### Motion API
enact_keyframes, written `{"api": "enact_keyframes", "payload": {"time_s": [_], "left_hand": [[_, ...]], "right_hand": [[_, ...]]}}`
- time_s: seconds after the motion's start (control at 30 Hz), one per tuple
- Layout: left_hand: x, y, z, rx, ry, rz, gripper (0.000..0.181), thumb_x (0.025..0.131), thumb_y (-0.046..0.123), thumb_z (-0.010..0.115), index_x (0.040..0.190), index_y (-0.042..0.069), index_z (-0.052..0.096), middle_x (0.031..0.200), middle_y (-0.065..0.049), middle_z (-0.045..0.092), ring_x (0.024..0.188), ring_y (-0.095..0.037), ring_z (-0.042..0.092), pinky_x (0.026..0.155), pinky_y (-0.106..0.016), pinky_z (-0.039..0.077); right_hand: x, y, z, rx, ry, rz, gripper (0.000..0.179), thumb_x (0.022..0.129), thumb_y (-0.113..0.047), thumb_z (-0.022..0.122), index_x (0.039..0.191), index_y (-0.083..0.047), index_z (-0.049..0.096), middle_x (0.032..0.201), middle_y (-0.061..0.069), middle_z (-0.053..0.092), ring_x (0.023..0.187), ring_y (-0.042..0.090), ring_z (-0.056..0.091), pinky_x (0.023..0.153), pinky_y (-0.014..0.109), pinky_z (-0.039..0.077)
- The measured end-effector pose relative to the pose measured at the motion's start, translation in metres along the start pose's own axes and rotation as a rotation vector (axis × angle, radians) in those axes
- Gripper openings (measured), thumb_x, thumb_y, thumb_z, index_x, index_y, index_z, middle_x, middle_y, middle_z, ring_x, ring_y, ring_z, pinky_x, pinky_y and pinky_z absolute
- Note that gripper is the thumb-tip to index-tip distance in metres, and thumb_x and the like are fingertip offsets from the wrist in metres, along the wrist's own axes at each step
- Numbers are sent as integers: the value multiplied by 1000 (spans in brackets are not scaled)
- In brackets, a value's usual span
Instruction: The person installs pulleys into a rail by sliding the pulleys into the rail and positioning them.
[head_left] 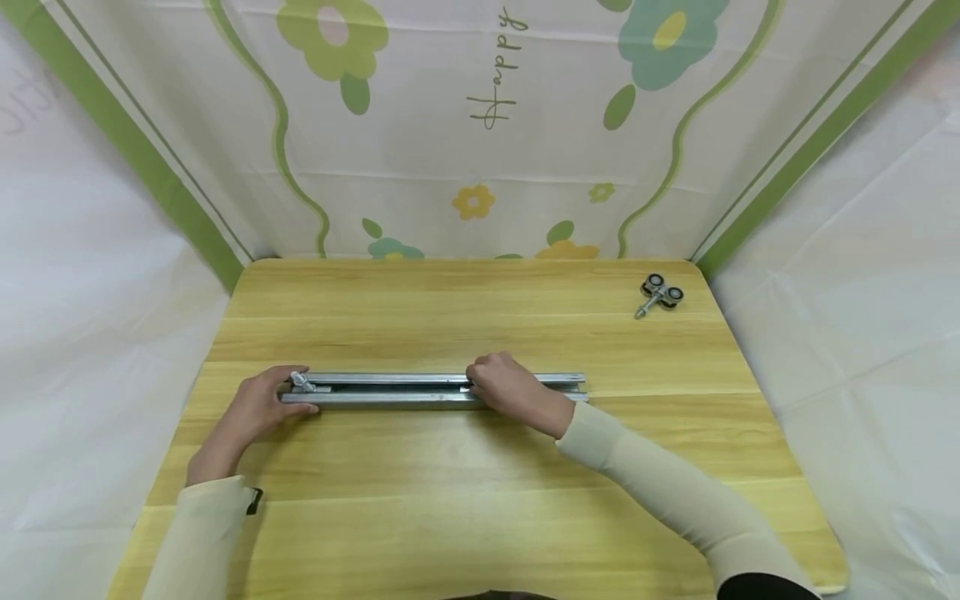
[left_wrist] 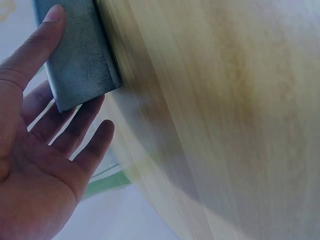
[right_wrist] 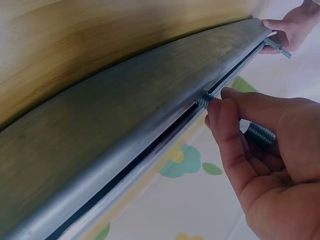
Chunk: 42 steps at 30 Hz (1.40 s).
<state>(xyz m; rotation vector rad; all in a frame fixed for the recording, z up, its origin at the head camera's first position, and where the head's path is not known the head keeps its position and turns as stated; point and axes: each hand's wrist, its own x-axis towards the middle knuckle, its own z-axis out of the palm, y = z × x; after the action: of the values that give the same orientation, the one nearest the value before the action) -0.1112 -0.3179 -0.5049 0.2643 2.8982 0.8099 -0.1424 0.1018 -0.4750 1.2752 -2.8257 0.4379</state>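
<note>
A slotted metal rail (head_left: 397, 401) lies left to right on the table, slot upward. My left hand (head_left: 253, 408) holds its left end, with the thumb on the near wall (left_wrist: 80, 55) and the fingers round the far side and end. Beside that thumb, a bolt (head_left: 302, 382) sticks up out of the slot. Right of the rail's middle, my right hand (head_left: 513, 390) pinches a threaded bolt (right_wrist: 204, 100) that stands in the slot. The bolt's threaded end (right_wrist: 261, 135) shows within the curled fingers; whatever is inside the rail below it is hidden.
A roller trolley (head_left: 662, 293) with wheels and a bolt lies at the table's back right. The wooden table (head_left: 420, 508) has rounded corners. White cloth with printed flowers (head_left: 420, 142) hangs behind it, and plain white cloth (head_left: 870, 333) hangs at the sides.
</note>
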Motion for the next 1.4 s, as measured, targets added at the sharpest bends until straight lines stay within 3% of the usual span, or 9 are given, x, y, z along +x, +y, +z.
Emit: {"api": "enact_keyframes", "payload": {"time_s": [1.1,1.4], "left_hand": [[0,-2,-1,-4,-16,-16,74,81,28,94,140,-5,63,139,-36,61,124,-58,58,102,-71,48],[-1,-2,-1,-5,-6,-12,73,81,27,94,139,-5,63,139,-35,61,123,-58,59,102,-70,48]], "right_hand": [[37,-26,9,1,-1,-94,13,93,1,73,82,-6,73,79,5,72,67,14,65,58,30,56],[46,-33,12,-56,-5,-105,14,95,-1,71,82,-7,73,79,5,72,67,16,68,57,32,57]]}}
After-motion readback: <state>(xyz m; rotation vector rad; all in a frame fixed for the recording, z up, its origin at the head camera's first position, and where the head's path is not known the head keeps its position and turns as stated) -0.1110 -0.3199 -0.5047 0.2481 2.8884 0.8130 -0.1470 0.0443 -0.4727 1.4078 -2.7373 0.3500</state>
